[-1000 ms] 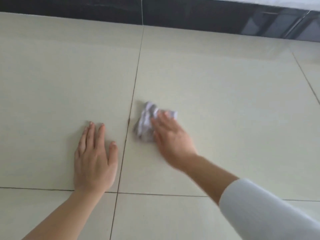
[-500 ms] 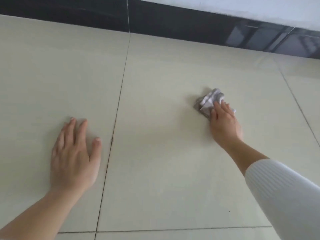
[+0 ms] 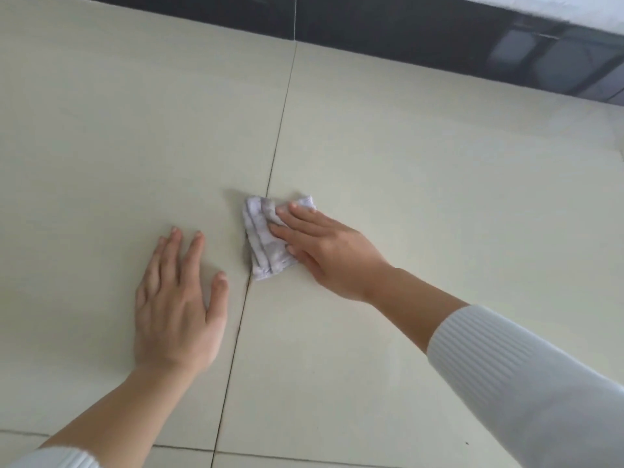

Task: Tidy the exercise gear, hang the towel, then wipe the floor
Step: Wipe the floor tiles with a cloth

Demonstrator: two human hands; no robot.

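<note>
Wiping pass in hand: the small crumpled pale lilac cloth is back on the long dark grout line, near the left hand. Half a second ago it was out on the right-hand tile, well apart from that hand. It looks like one back-and-forth stroke, so the floor-wipe step is under way, probably with more area to cover.

The right hand lies on the cloth with its fingers straight, pressing it to the glossy cream tiled floor; no curl round the cloth shows. The left hand stays spread flat on the left tile, palm down, holding nothing, likely as a brace.

Counts:
- one cloth
- two hands
- two white ribbed sleeves, the right one plainer
- one long grout line plus one cross joint near the bottom edge
- one dark glossy skirting strip along the top

Exercise gear and towel are not in view.
</note>
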